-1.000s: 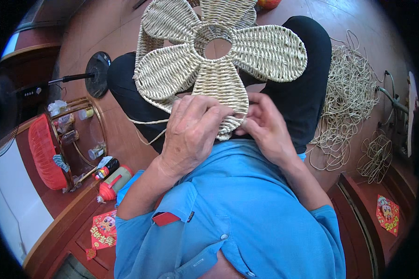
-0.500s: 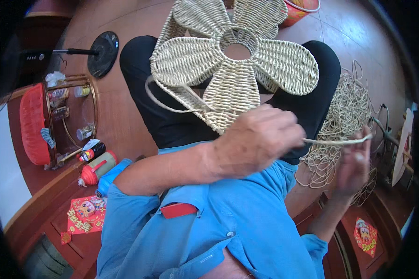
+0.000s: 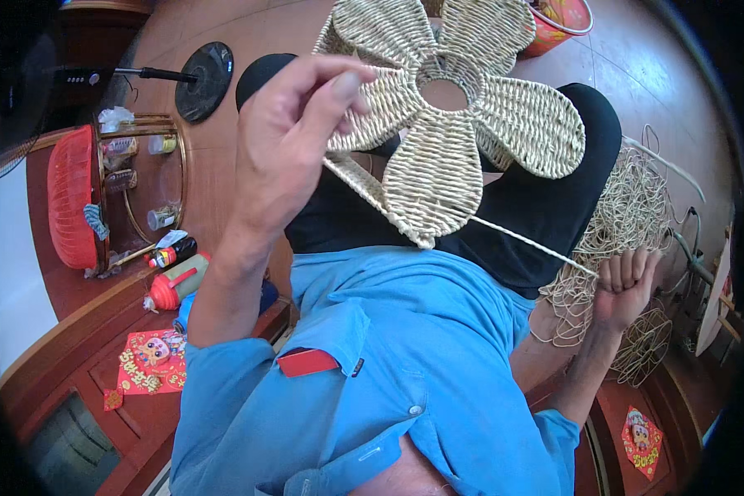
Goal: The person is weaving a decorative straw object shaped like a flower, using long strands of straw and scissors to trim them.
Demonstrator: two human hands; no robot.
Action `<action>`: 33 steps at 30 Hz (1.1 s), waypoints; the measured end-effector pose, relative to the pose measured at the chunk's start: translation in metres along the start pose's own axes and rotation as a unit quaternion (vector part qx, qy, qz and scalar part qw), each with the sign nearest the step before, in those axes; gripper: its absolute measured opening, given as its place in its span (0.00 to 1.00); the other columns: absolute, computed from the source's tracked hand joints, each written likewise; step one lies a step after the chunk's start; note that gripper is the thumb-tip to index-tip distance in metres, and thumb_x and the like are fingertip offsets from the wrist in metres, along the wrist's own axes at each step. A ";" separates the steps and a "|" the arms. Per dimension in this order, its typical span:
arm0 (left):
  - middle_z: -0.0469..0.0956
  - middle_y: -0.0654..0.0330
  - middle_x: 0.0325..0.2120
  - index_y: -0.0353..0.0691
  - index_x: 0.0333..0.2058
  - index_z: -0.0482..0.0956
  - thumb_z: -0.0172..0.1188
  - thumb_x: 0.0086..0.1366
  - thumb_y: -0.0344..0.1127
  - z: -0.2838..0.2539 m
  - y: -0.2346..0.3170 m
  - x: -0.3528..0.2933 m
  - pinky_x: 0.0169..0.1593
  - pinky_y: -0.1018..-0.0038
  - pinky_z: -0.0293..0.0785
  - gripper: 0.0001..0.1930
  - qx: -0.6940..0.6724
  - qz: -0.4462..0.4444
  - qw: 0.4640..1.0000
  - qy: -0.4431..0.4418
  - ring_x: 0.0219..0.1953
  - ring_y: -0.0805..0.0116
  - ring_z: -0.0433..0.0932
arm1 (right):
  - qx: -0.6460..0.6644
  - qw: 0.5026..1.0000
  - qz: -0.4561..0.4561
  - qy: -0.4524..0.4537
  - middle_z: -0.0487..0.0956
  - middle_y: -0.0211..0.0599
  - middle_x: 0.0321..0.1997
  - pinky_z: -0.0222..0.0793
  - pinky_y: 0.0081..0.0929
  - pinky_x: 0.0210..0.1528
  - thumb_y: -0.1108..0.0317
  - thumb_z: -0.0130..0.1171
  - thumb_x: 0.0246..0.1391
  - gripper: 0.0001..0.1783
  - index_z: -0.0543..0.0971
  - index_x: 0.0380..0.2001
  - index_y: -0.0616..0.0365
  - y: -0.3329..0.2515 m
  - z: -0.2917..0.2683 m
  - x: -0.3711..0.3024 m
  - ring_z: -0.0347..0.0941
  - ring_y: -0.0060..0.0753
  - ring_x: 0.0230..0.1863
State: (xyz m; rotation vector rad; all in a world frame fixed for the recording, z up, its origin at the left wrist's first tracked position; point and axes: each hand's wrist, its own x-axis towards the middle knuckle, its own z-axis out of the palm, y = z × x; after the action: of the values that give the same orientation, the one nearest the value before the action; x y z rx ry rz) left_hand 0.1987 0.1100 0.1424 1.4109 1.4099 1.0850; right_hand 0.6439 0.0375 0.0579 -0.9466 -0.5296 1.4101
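Observation:
A woven straw-rope piece in the shape of a flower [image 3: 432,169], with a round hole in its middle, rests on my lap between my black-trousered knees. A twisted straw cord [image 3: 537,245] runs taut from the bottom petal to my right hand [image 3: 624,291], whose fingers are closed on it. My left hand [image 3: 293,124] is raised in front of the left petal, partly covering it. Its thumb and fingers are loosely bent and apart, and I see nothing between them. Part of the piece's woven side shows behind the petals.
A tangled heap of straw cord [image 3: 616,223] lies on the floor at right. A red bucket [image 3: 558,25] stands at the far right. Leftward are a black round stand base [image 3: 204,81], a rack with jars [image 3: 161,217], a red cover [image 3: 70,198] and a thermos flask [image 3: 176,283].
My left hand has moved up and left from the bottom petal. The loose cord loop at the left has gone, and the cord now stretches taut to my right hand, which has closed.

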 end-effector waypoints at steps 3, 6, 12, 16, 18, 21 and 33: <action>0.84 0.66 0.34 0.34 0.50 0.86 0.59 0.80 0.36 0.000 -0.017 -0.022 0.44 0.79 0.77 0.12 -0.013 -0.062 0.998 -0.014 0.38 0.80 0.80 | -0.043 0.998 0.020 0.028 0.51 0.17 0.19 0.41 0.20 0.18 0.49 0.35 0.85 0.29 0.64 0.26 0.48 0.006 -0.029 -0.003 0.41 0.14 0.17; 0.84 0.66 0.34 0.34 0.48 0.87 0.60 0.80 0.35 0.018 -0.023 -0.037 0.44 0.78 0.77 0.11 -0.011 -0.075 0.997 -0.025 0.38 0.79 0.80 | 0.039 0.996 0.063 0.052 0.52 0.17 0.18 0.40 0.20 0.17 0.51 0.34 0.86 0.27 0.63 0.27 0.48 0.006 -0.039 0.003 0.41 0.14 0.17; 0.81 0.57 0.36 0.39 0.44 0.87 0.72 0.65 0.33 0.076 -0.025 -0.042 0.49 0.65 0.80 0.09 0.224 0.207 0.937 -0.170 0.42 0.59 0.83 | 0.101 0.990 0.093 -0.013 0.53 0.18 0.18 0.45 0.19 0.19 0.51 0.32 0.86 0.27 0.64 0.28 0.48 -0.021 -0.035 0.001 0.44 0.15 0.16; 0.80 0.57 0.36 0.41 0.40 0.86 0.73 0.63 0.36 0.117 -0.023 -0.045 0.50 0.61 0.79 0.10 0.268 0.266 0.900 -0.217 0.45 0.56 0.82 | 0.130 0.986 0.078 -0.071 0.55 0.20 0.19 0.48 0.20 0.19 0.52 0.31 0.86 0.27 0.64 0.29 0.49 -0.052 -0.016 -0.004 0.46 0.16 0.16; 0.80 0.58 0.35 0.42 0.37 0.84 0.74 0.61 0.36 0.122 -0.021 -0.043 0.50 0.59 0.78 0.09 0.324 0.288 0.865 -0.252 0.44 0.55 0.82 | 0.162 0.975 0.066 -0.136 0.58 0.22 0.21 0.58 0.22 0.24 0.51 0.33 0.86 0.26 0.65 0.29 0.49 -0.063 0.002 -0.003 0.53 0.19 0.18; 0.79 0.57 0.33 0.42 0.36 0.84 0.75 0.60 0.36 0.104 -0.020 -0.035 0.46 0.59 0.78 0.09 0.237 0.281 0.907 -0.205 0.41 0.54 0.82 | -0.003 0.998 -0.034 0.052 0.74 0.29 0.31 0.76 0.31 0.41 0.54 0.38 0.85 0.23 0.75 0.38 0.56 -0.055 0.034 -0.002 0.73 0.26 0.31; 0.77 0.60 0.27 0.36 0.33 0.84 0.76 0.62 0.29 0.070 -0.036 -0.048 0.32 0.71 0.74 0.08 0.271 0.090 0.955 -0.087 0.28 0.68 0.78 | 0.019 0.897 0.371 -0.238 0.73 0.49 0.71 0.64 0.38 0.77 0.71 0.71 0.49 0.52 0.62 0.76 0.66 0.078 0.106 -0.030 0.69 0.41 0.74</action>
State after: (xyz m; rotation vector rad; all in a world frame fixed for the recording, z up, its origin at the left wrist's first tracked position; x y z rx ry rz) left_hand 0.2567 0.0628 0.0888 2.0044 1.5365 0.6775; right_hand 0.5094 0.0258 0.0604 -0.7966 -0.5139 2.3717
